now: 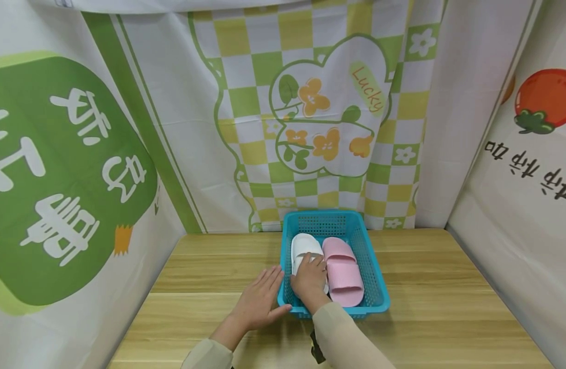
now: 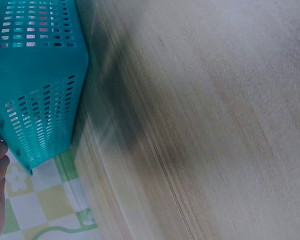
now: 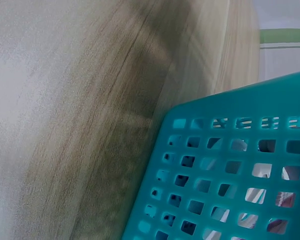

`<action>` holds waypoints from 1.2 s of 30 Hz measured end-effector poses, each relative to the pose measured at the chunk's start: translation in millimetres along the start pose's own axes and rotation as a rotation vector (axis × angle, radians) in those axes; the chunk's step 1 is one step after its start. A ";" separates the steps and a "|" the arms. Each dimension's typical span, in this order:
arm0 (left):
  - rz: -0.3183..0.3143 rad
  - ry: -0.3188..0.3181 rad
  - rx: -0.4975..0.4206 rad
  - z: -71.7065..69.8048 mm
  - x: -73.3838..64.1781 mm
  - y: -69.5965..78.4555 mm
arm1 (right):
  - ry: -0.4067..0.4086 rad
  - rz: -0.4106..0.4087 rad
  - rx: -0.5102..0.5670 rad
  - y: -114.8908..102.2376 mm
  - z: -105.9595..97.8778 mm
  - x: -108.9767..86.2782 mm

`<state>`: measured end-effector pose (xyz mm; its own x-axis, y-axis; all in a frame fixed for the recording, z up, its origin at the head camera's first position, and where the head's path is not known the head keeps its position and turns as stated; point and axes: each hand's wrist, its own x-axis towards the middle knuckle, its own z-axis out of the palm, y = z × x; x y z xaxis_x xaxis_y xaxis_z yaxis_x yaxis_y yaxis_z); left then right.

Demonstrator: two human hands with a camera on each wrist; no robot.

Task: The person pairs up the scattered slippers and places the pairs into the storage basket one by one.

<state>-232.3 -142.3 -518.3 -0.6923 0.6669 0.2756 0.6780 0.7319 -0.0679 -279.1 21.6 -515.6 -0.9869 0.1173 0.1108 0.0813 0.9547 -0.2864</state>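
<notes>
A white slipper (image 1: 306, 244) and a pink slipper (image 1: 343, 274) lie side by side in a blue plastic basket (image 1: 379, 277). My right hand (image 1: 309, 279) reaches over the front rim and rests on the white slipper, covering its middle and heel end. My left hand (image 1: 259, 300) lies along the basket's left side, fingers straight and thumb spread toward the front corner. In the left wrist view, its fingertips (image 2: 1, 150) show right at the rim. The right wrist view looks at the basket's perforated wall (image 3: 225, 170), with bits of white and pink behind the holes.
The basket stands on a wood-grain table (image 1: 209, 266), close to its back edge. Behind hangs a checkered cloth (image 1: 246, 113) with flowers. Printed cloths also hang on both sides, one with a green patch (image 1: 57, 154), the other with a red tomato (image 1: 547, 97).
</notes>
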 end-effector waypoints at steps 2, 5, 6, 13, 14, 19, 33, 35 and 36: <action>0.001 0.000 0.001 0.0 0.1 0.1 | -0.003 -0.003 -0.002 0.8 0.2 -0.3; 0.003 0.001 0.001 0.1 0.1 0.4 | 0.003 -0.013 -0.004 1.9 0.5 -0.8; 0.003 0.000 0.001 0.2 0.1 0.5 | 0.006 -0.016 -0.005 2.2 0.6 -0.9; 0.005 0.007 -0.003 1.1 0.5 0.4 | 0.014 -0.019 0.000 3.4 0.1 0.2; 0.004 0.008 -0.001 1.2 0.5 0.2 | 0.014 -0.022 0.000 3.3 -0.6 0.2; 0.007 0.015 0.011 2.3 0.7 -1.2 | 0.019 -0.040 -0.011 2.0 -5.2 -1.0; 0.013 0.014 0.023 1.5 1.3 -3.0 | 0.021 -0.058 -0.025 1.3 -13.9 2.2; 0.014 0.014 0.023 0.5 1.5 -3.3 | 0.027 -0.060 -0.025 0.9 -15.4 3.7; 0.015 0.015 0.022 0.3 1.5 -3.4 | 0.028 -0.061 -0.026 0.5 -17.0 4.0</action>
<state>-235.7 -143.8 -517.9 -0.6782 0.6757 0.2888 0.6825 0.7249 -0.0932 -280.6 27.2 -499.1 -0.9859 0.0654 0.1540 0.0246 0.9670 -0.2535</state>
